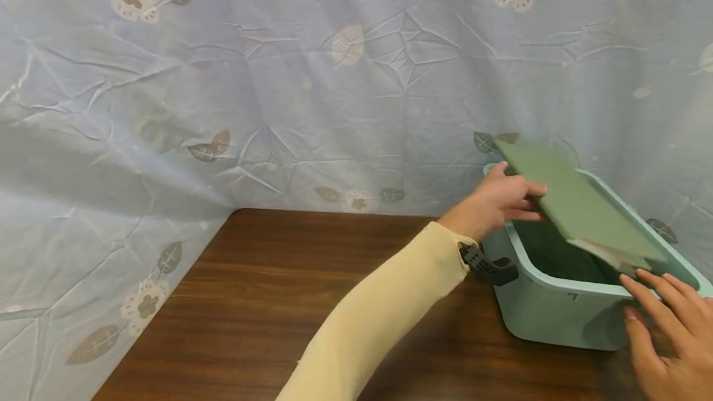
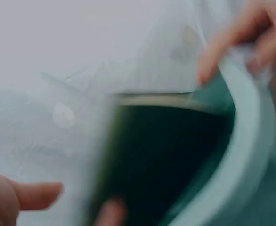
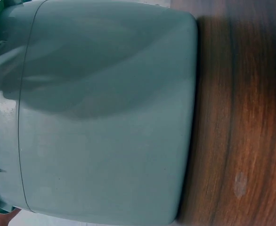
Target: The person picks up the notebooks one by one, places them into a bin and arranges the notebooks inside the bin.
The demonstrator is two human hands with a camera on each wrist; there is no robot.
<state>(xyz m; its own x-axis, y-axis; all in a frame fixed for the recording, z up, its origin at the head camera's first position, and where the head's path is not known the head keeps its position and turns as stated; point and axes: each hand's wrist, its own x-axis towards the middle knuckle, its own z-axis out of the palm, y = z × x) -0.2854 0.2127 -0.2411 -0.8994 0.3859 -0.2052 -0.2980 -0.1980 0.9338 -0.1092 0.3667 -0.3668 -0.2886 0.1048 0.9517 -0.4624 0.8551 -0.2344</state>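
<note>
A green-covered book (image 1: 585,203) with pale page edges lies tilted over the mouth of a pale green plastic bin (image 1: 557,317). Its far end is raised at the back left, and its near end dips toward the bin's front right. My left hand (image 1: 496,203) touches the book's left edge with extended fingers. In the left wrist view the thumb (image 2: 39,195) stands apart from the blurred, dark book (image 2: 171,150). Spread fingers of my right hand (image 1: 676,327) are right at the bin's front rim, close to the book's lower end.
The bin stands on the right of a dark wooden table (image 1: 267,302). A pale blue curtain (image 1: 356,79) with flowers and leaves hangs behind and to the left. A black strap (image 1: 490,265) sits on my left wrist, over a yellow sleeve (image 1: 384,308).
</note>
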